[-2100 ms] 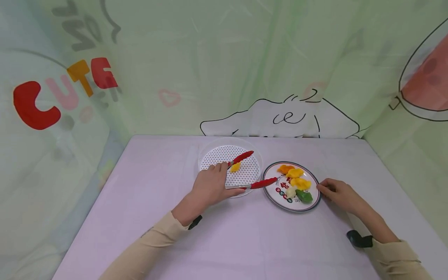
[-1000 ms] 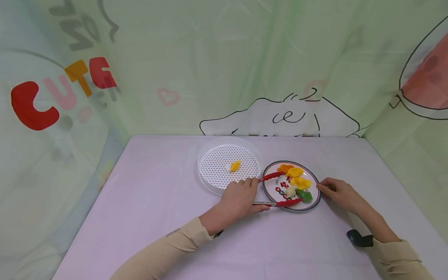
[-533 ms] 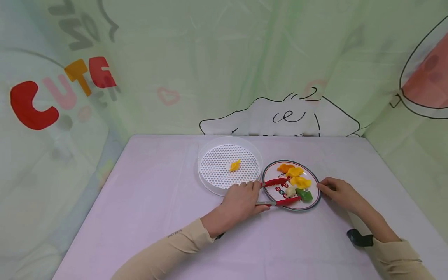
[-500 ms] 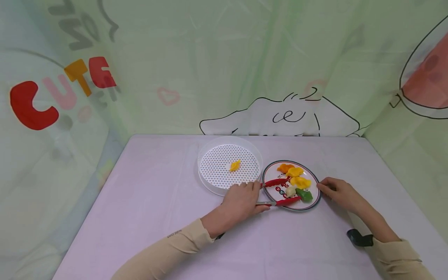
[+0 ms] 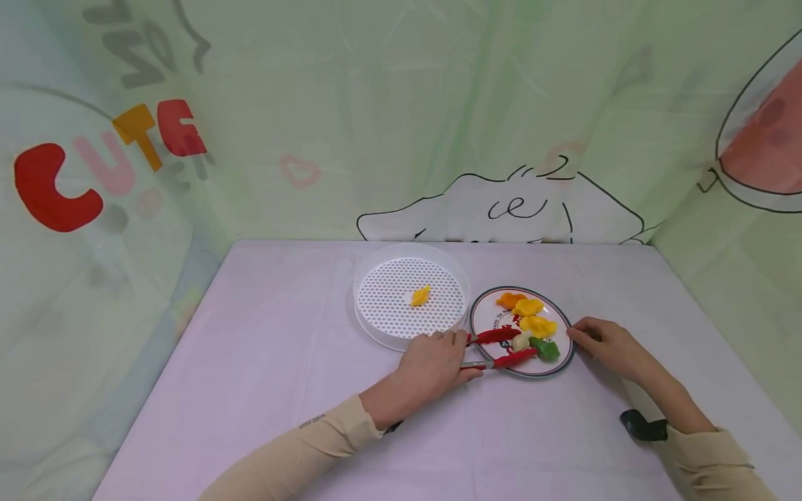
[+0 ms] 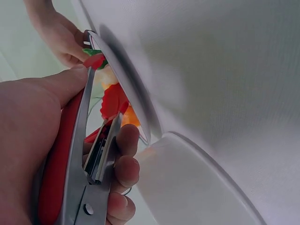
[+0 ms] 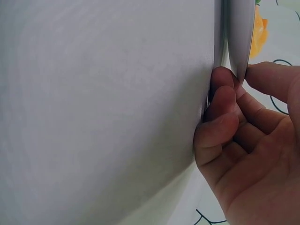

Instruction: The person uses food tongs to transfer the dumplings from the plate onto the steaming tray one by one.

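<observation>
My left hand point(image 5: 432, 365) grips a pair of red-tipped metal tongs point(image 6: 77, 154). The tongs' two red tips reach over the plate point(image 5: 489, 355), one on each side of a small whitish dumpling-shaped piece point(image 5: 521, 341). Whether they touch it I cannot tell. Beside it lies a green piece point(image 5: 545, 350), with yellow pieces point(image 5: 537, 326) and an orange piece point(image 5: 510, 300) farther back. At the plate's right rim, my right hand point(image 5: 610, 348) pinches the edge between thumb and fingers; the right wrist view shows the thumb point(image 7: 272, 79) above the rim.
A round white steamer basket point(image 5: 388, 334) with a perforated floor stands left of the plate, close to its rim. One yellow dumpling-shaped piece point(image 5: 420, 296) lies in it. Printed cloth walls point(image 5: 301, 125) rise behind the table point(image 5: 282, 334) and at both sides.
The left hand has carried the tongs from above the basket rightward to the plate. Their tips have drawn closer together around the whitish piece. The right hand keeps its place at the rim.
</observation>
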Available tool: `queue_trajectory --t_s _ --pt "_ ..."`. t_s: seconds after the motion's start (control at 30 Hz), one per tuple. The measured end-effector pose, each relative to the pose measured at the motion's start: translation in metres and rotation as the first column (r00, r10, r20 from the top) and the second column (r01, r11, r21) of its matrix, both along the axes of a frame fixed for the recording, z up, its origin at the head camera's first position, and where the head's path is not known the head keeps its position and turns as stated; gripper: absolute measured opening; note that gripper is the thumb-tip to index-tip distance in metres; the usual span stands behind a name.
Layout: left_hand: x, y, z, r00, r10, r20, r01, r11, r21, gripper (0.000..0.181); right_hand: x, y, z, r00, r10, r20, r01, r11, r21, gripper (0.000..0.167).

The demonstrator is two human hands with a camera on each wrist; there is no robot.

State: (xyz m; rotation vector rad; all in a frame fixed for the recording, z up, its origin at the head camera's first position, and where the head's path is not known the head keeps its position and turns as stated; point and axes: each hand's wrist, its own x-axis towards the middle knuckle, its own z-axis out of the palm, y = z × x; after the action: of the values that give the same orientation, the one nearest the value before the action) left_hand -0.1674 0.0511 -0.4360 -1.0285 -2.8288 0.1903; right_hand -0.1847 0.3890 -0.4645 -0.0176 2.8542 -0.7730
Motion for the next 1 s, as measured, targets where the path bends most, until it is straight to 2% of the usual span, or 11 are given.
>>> queue_trajectory --t_s 0.37,0.87,1.0 --pt "-0.0013 -0.0009 -0.0038 0.999 -0.010 -0.051 0.010 1.000 -0.004 0.052 -0.0002 -0.0007 0.0018 1.000 0.003 -0.002 -0.003 1.000 -0.002 0.037" --pt "-0.0035 -0.0018 -0.0059 1.000 -0.005 -0.025 0.006 0.999 0.040 0.054 -0.0002 -0.0006 0.0021 1.000 -0.001 0.006 0.001 1.000 -0.007 0.036" --pt "-0.0054 -0.0035 -0.0070 1.000 0.001 0.003 -0.001 0.998 0.066 0.054 -0.0007 0.0002 0.0004 1.000 0.000 0.006 0.000 1.000 -0.005 0.036"
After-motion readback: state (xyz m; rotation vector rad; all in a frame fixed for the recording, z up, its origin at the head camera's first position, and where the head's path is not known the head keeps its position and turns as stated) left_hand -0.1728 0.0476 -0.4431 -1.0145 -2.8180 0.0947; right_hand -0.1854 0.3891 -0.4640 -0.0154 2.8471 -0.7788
